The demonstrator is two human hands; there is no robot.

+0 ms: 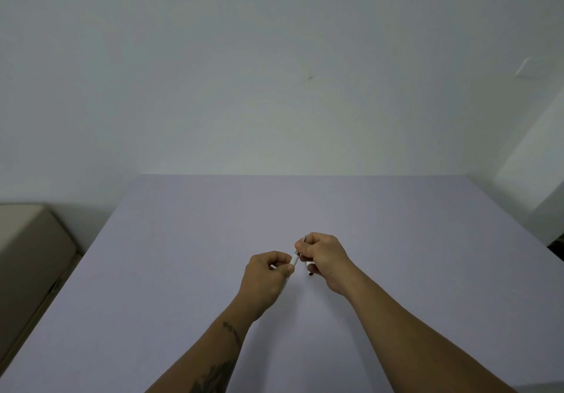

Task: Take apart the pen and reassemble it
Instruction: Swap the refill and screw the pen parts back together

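A smooth white plastic pen barrel (294,260) with a shiny metallic tip (304,238) is seen at centre frame. The table (183,270) is covered by matt lilac material, seemingly cloth.

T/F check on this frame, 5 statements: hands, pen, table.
1. Both hands hold pen parts above the pale lilac table. True.
2. The left hand holds the white plastic pen barrel. True.
3. The right hand is flat and empty on the table. False: it is closed around a thin metal-tipped pen part, whose tip sticks up past the fingers.
4. The white barrel lies alone on the table. False: it is in the left hand's grip, held up to the right hand.
5. A small dark object shows just below the right hand. True; what it is cannot be told.
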